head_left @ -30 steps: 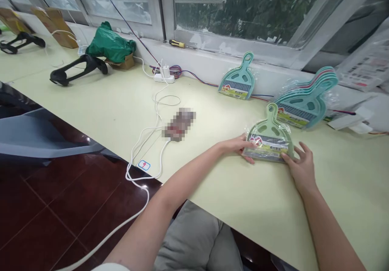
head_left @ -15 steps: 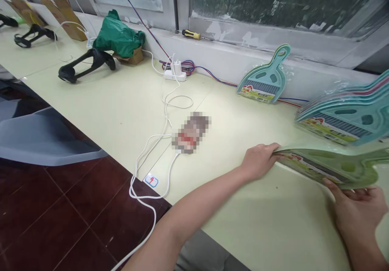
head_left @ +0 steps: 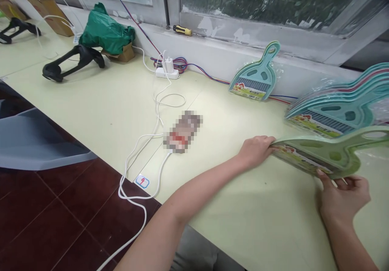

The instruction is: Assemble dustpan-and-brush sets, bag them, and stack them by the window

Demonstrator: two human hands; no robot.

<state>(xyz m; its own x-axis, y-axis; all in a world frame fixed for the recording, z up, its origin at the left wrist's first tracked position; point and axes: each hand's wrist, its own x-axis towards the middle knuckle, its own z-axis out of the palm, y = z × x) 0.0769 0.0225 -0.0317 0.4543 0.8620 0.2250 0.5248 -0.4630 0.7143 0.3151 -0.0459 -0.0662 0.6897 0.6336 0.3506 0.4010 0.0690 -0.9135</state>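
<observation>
A green dustpan-and-brush set (head_left: 319, 151) in clear wrap is held tilted over the pale table at the right. My left hand (head_left: 257, 151) pinches its left corner. My right hand (head_left: 343, 196) grips its lower edge, thumb in front and fingers behind. Just behind it, a stack of wrapped teal sets (head_left: 337, 115) with a pink layer leans near the wall. One more teal set (head_left: 255, 80) stands against the wall, left of the stack.
A blurred-out flat object (head_left: 182, 133) with a white cable lies mid-table. Further back are a power strip (head_left: 167, 73), a screwdriver (head_left: 184, 30) on the sill, a green bag (head_left: 105, 32) and black frames (head_left: 73, 62). A number tag (head_left: 142, 181) marks the front edge.
The view has shifted a little to the right. The green set is raised slightly and closer to the teal stack, with both my hands still on it.
</observation>
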